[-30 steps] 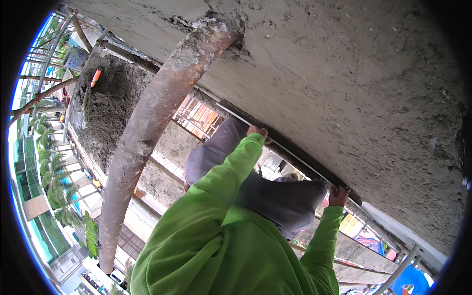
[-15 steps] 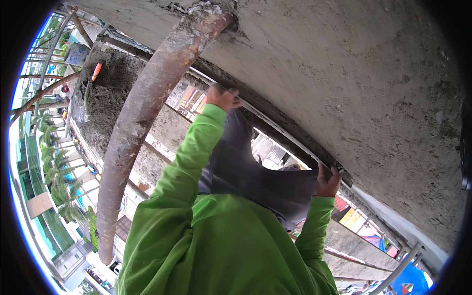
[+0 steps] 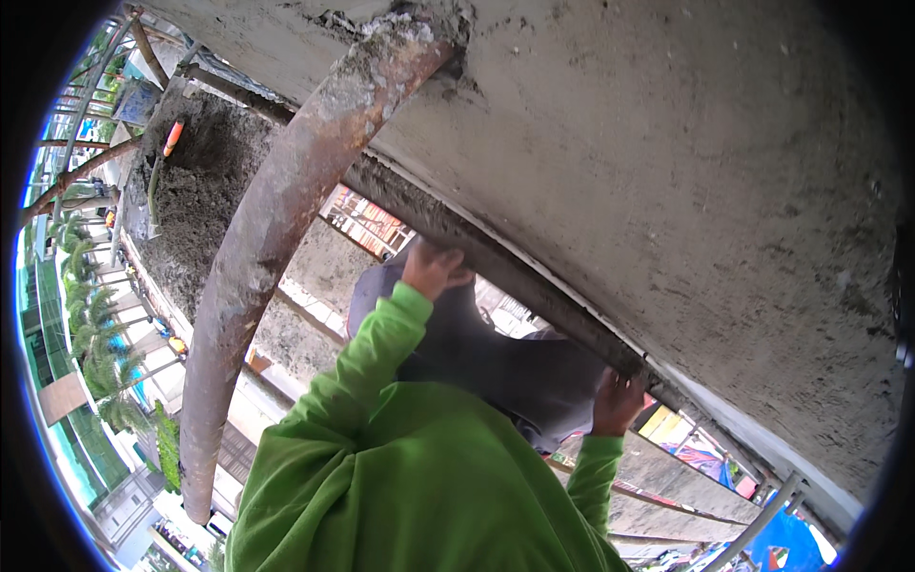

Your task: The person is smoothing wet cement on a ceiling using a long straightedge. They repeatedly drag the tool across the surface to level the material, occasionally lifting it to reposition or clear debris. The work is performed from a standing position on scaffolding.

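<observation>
A long, straight, mortar-stained bar (image 3: 519, 278) runs slantwise along the lower edge of the rough grey plastered wall (image 3: 667, 181). My left hand (image 3: 437, 270) has its fingers curled at the bar's near edge, around its middle. Farther right, my right hand (image 3: 618, 400) closes on the bar near its lower right end, fingertips on top. Parts of both grips are hidden behind the hands. My green sleeves and dark grey trousers show below the bar.
A thick, rusty, mortar-crusted pipe (image 3: 257, 229) juts from the wall and curves down at my left. Scaffold planks (image 3: 319, 272) with gaps between them lie below, open to the street. An orange-handled tool (image 3: 172, 139) rests at the upper left. Scaffold poles (image 3: 762, 520) cross at lower right.
Both hands have come down toward my body, and the bar shows more of its broad dark face, away from the wall. My head view has shifted slightly.
</observation>
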A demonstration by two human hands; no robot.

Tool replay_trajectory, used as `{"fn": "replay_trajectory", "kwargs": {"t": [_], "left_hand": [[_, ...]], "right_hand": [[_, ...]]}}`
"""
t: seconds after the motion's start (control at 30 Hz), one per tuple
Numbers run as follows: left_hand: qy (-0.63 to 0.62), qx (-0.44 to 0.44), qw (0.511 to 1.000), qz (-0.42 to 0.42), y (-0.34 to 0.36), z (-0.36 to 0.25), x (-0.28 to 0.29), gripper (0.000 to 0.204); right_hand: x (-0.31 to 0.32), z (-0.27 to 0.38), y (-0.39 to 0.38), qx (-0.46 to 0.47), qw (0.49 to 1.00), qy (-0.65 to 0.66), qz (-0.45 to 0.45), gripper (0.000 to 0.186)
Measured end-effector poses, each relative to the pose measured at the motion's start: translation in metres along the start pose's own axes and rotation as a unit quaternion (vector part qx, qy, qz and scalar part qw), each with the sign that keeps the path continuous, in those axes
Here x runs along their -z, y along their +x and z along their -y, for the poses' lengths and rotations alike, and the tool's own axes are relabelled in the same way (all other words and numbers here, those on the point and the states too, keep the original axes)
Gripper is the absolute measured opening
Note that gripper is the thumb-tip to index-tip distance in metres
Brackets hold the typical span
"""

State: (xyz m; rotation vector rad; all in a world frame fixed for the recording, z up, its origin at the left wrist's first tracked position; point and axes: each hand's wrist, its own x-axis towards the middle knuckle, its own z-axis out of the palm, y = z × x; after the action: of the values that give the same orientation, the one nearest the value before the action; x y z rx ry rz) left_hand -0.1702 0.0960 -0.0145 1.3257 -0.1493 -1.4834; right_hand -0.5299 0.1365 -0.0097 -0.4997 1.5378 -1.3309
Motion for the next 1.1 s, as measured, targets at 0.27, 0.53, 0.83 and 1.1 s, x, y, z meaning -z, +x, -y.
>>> {"fn": "replay_trajectory", "kwargs": {"t": [0.27, 0.53, 0.83, 1.1], "left_hand": [[-0.013, 0.020, 1.000, -0.004, -0.030, 0.009, 0.037, 0.030], [-0.029, -0.018, 0.996, -0.084, -0.028, -0.005, 0.058, 0.026], [-0.002, -0.177, 0.976, -0.128, -0.045, 0.000, 0.032, 0.028], [0.226, -0.403, 0.859, -0.221, -0.012, -0.041, 0.178, 0.025]], "right_hand": [[0.001, 0.002, -0.066, -0.173, 0.963, 0.206, 0.020, 0.030], [-0.022, 0.002, -0.073, -0.070, 0.980, 0.015, 0.187, 0.037], [-0.139, -0.006, -0.103, -0.201, 0.930, 0.201, 0.233, 0.035], [-0.138, 0.018, -0.078, -0.269, 0.781, 0.154, 0.542, 0.042]]}}
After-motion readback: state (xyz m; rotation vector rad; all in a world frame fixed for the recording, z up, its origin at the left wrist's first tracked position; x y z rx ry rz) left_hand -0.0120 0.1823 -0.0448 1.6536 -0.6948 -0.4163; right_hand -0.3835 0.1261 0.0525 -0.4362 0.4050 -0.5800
